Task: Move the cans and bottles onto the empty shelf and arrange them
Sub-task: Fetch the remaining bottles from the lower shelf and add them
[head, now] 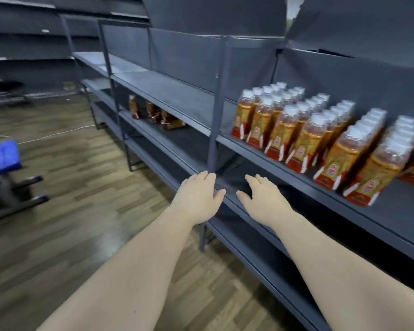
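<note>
Bottles (320,137) of amber drink, white-capped and filed in neat rows, stand on the dark shelf (404,218) at about two o'clock from your hands, well apart from both. They look full, so judge each one moderately heavy, its plastic wall giving a little under a squeeze and its label sleeve likely slick. Take it round the middle of the body, below the shoulder, not by the cap. A smaller group of bottles (153,114) sits one level lower at eleven o'clock, at least one apparently tipped over, though blur hides the detail. No cans are visible. Your left hand (198,199) and right hand (263,199) reach forward side by side, fingers straight and loose, holding nothing. The left fingertips are just beside the upright post (216,103). The upper shelf (167,91) runs away at twelve o'clock. A blurred blue box (1,154) sits at nine o'clock above the wood floor (81,199).
</note>
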The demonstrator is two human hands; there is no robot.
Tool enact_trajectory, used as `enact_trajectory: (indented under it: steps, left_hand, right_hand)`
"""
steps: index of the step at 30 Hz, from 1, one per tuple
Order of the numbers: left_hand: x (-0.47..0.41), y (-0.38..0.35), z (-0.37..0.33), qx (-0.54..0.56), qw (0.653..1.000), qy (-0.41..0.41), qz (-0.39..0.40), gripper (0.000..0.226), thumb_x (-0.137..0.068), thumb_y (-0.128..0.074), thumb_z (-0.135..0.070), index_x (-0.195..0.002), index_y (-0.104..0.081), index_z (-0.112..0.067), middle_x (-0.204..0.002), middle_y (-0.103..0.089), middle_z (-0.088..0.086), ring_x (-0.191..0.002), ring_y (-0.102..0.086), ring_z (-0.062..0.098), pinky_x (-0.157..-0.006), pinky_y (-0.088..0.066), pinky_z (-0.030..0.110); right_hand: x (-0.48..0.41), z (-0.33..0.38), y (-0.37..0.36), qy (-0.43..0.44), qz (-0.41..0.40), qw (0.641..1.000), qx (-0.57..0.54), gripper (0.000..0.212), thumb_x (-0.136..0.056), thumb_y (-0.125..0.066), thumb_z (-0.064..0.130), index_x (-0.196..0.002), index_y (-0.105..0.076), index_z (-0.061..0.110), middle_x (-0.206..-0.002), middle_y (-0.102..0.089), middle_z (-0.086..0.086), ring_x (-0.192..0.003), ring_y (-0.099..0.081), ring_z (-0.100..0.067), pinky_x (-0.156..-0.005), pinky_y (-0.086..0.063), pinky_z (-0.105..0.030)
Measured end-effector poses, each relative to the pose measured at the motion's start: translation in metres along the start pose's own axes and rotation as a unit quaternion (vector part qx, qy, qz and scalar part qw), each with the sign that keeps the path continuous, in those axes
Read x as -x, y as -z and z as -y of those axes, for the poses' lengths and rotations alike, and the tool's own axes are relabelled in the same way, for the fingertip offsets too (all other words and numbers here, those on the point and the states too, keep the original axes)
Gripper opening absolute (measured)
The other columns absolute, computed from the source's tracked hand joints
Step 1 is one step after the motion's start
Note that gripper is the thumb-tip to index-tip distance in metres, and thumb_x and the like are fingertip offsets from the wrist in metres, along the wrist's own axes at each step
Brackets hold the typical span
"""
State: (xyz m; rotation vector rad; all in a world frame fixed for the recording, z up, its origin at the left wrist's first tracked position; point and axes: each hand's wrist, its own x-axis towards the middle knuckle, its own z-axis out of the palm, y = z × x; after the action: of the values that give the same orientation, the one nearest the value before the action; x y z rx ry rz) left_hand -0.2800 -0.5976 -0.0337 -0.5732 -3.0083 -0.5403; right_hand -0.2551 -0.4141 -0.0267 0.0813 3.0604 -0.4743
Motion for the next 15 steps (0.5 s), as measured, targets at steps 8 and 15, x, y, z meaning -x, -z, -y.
enact_trajectory:
  steps: [8, 15]
  left_hand:
    - [-0.018, 0.025, 0.105, -0.024, 0.990, 0.139, -0.017, 0.046, -0.102, -0.041, -0.046, -0.130, -0.051, -0.011, -0.131, -0.054, 0.004, -0.127, -0.049, 0.029, -0.106, -0.039, 0.043]
    - [-0.054, 0.063, 0.167, -0.011, 0.974, 0.219, -0.056, 0.042, -0.102, -0.042, -0.045, -0.125, -0.051, -0.011, -0.133, -0.053, 0.005, -0.129, -0.046, 0.030, -0.107, -0.038, 0.043]
  right_hand:
    - [-0.089, 0.089, -0.026, 0.111, 0.030, 0.993, 0.003, 0.059, -0.104, -0.040, 0.045, -0.153, -0.030, 0.013, -0.155, -0.036, -0.012, -0.144, -0.027, -0.030, -0.117, -0.024, -0.041]
    - [-0.174, 0.151, -0.030, 0.180, 0.059, 0.982, 0.011, 0.061, -0.105, -0.038, 0.046, -0.156, -0.023, 0.016, -0.159, -0.029, -0.009, -0.147, -0.022, -0.028, -0.119, -0.020, -0.042]
